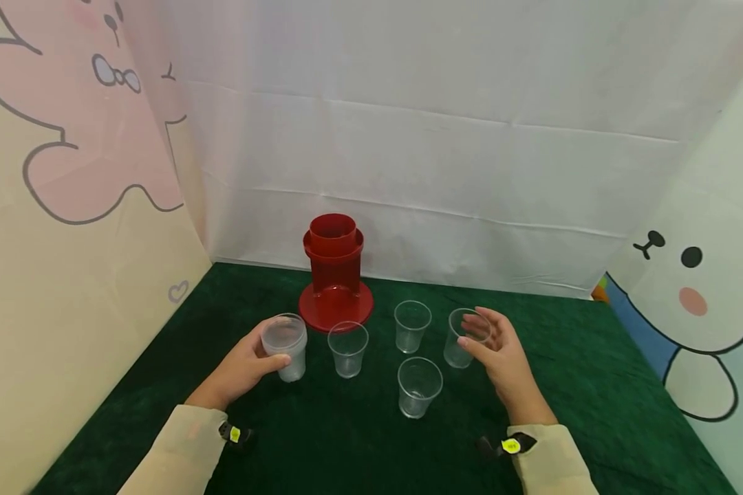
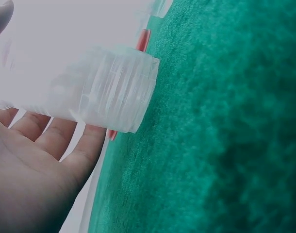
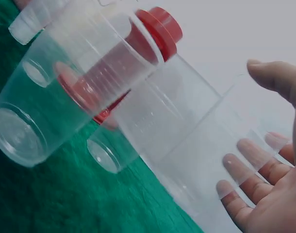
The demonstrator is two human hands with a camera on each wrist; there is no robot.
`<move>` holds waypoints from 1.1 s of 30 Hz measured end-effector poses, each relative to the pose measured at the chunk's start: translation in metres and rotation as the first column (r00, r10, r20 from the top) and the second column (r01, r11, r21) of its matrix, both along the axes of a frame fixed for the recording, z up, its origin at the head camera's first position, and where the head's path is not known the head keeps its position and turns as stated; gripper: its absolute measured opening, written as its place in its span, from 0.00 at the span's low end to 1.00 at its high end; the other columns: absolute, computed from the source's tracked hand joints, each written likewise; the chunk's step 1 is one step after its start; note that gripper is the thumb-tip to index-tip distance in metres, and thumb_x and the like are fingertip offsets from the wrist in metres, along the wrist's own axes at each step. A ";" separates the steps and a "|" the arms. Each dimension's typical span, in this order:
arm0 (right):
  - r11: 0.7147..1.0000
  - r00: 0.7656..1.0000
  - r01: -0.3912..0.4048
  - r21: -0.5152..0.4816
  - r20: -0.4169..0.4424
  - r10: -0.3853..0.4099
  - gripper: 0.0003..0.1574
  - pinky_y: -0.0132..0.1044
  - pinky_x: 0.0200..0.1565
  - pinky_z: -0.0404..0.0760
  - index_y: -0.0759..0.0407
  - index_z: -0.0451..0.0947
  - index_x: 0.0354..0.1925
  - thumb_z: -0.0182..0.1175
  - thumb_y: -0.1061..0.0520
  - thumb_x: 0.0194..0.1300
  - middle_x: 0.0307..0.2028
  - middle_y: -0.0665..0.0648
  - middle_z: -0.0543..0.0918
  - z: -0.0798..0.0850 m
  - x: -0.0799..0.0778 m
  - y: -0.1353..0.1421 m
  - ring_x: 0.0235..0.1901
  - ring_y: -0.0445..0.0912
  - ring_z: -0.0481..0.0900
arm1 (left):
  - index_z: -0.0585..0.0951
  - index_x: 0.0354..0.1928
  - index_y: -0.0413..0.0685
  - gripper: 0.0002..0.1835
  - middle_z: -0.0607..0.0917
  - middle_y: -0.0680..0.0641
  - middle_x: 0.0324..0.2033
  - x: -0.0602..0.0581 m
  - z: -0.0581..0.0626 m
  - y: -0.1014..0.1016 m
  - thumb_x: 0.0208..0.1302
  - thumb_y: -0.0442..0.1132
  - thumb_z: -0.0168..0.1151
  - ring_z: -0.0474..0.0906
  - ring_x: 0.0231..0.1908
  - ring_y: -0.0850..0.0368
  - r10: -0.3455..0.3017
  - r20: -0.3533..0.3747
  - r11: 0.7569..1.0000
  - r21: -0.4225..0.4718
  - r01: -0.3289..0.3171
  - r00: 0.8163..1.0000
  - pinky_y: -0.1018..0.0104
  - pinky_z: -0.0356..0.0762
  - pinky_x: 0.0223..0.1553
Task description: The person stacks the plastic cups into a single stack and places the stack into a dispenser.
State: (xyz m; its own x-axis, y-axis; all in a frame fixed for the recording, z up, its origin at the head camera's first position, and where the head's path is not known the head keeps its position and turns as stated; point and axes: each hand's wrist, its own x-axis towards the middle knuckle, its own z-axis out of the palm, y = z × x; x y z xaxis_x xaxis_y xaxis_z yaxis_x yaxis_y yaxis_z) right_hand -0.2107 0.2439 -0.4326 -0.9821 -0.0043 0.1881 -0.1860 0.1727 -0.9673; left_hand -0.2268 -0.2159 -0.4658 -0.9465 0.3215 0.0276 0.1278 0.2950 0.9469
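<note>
My left hand (image 1: pixel 246 366) holds a stack of nested clear plastic cups (image 1: pixel 294 364), thumb across the near side and fingers behind. The left wrist view shows the ridged lower end of that stack (image 2: pixel 119 92) close to the green cloth. At the right, my right hand (image 1: pixel 503 354) is around a single clear cup (image 1: pixel 455 355), its thumb standing off the wall. Through this cup (image 3: pixel 191 170) the straight fingertips show in the right wrist view. Between the hands stand three more upright clear cups: one near the stack (image 1: pixel 348 363), one farther back (image 1: pixel 411 337), one nearer (image 1: pixel 413 404).
A red stand (image 1: pixel 336 275) with a round base and a stepped tubular top rises behind the cups. Green cloth (image 1: pixel 347 454) covers the table. A white curtain (image 1: pixel 439 172) hangs at the back, with cartoon-printed panels on both sides.
</note>
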 end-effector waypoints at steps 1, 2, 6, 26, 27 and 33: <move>1.000 1.000 -0.007 0.000 -0.009 0.007 0.43 0.26 0.55 0.76 0.64 0.53 0.75 0.64 0.60 0.73 0.69 0.65 0.70 0.002 0.000 -0.001 0.64 0.51 0.71 | 0.60 0.77 0.51 0.39 0.70 0.40 0.69 0.000 0.000 0.000 0.70 0.46 0.68 0.69 0.65 0.38 0.002 0.002 1.000 0.001 -0.002 1.000 0.35 0.67 0.67; 1.000 1.000 -0.014 -0.004 -0.017 0.014 0.42 0.26 0.55 0.76 0.64 0.54 0.75 0.64 0.61 0.73 0.69 0.65 0.70 0.003 -0.001 -0.002 0.64 0.51 0.71 | 0.59 0.77 0.52 0.40 0.70 0.41 0.69 0.001 0.000 0.000 0.70 0.46 0.68 0.69 0.65 0.38 0.004 0.003 1.000 0.000 -0.004 1.000 0.35 0.67 0.67; 0.999 0.999 -0.031 -0.030 -0.022 0.030 0.41 0.28 0.55 0.77 0.62 0.54 0.75 0.63 0.61 0.73 0.69 0.65 0.70 0.010 -0.001 -0.005 0.64 0.49 0.71 | 0.59 0.77 0.53 0.40 0.70 0.41 0.70 0.001 0.000 0.000 0.70 0.47 0.69 0.69 0.65 0.38 0.003 0.003 1.000 0.002 -0.003 1.000 0.36 0.67 0.67; 0.983 0.983 -0.129 0.130 -0.113 0.144 0.43 0.50 0.64 0.71 0.61 0.58 0.73 0.69 0.59 0.69 0.67 0.65 0.73 0.047 -0.009 -0.028 0.67 0.55 0.71 | 0.59 0.77 0.54 0.41 0.71 0.41 0.69 -0.002 -0.004 -0.004 0.69 0.47 0.69 0.69 0.65 0.39 0.012 0.019 1.000 0.009 -0.012 1.000 0.36 0.67 0.67; 0.983 0.983 -0.129 0.133 -0.113 0.145 0.43 0.51 0.64 0.71 0.61 0.58 0.74 0.69 0.59 0.69 0.67 0.64 0.73 0.047 -0.010 -0.029 0.67 0.55 0.71 | 0.59 0.77 0.54 0.40 0.71 0.41 0.69 -0.002 -0.004 -0.004 0.69 0.47 0.69 0.69 0.65 0.39 0.010 0.018 1.000 0.010 -0.010 1.000 0.36 0.67 0.67; 0.983 0.984 -0.136 0.126 -0.101 0.149 0.43 0.55 0.66 0.68 0.59 0.59 0.73 0.69 0.57 0.69 0.67 0.62 0.73 0.055 -0.016 -0.038 0.67 0.55 0.71 | 0.60 0.77 0.51 0.40 0.71 0.40 0.69 -0.001 -0.003 -0.002 0.70 0.45 0.69 0.69 0.66 0.39 -0.003 0.006 1.000 0.017 0.003 1.000 0.36 0.66 0.67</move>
State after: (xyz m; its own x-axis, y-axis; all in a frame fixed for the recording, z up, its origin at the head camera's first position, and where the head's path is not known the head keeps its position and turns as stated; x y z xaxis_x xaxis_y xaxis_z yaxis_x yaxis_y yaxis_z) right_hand -0.2269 0.2059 -0.3775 -0.9433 -0.1717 0.2841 -0.3206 0.2485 -0.9141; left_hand -0.2279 -0.2177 -0.4684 -0.9458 0.3235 0.0270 0.1226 0.2787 0.9525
